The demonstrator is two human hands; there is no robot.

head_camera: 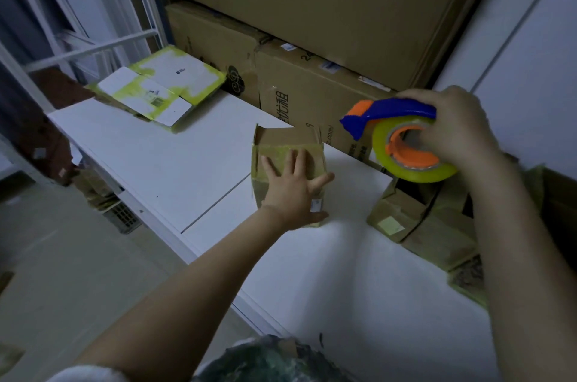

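A small brown cardboard box (281, 144) stands on the white table (162, 163), its far flaps raised and tape on its near side. My left hand (292, 186) lies flat on the box's near face, fingers spread and straight. To the right and above the table, my right hand (459, 129) grips a tape dispenser (390, 114) with a blue handle and orange hub. A roll of clear yellowish tape (412, 169) sits on it.
Large cardboard cartons (312, 22) are stacked against the wall behind the table. A flattened white and yellow-green box (162, 88) lies at the table's far left. More taped brown boxes (421, 225) sit under my right arm. A white metal rack (93, 47) stands left.
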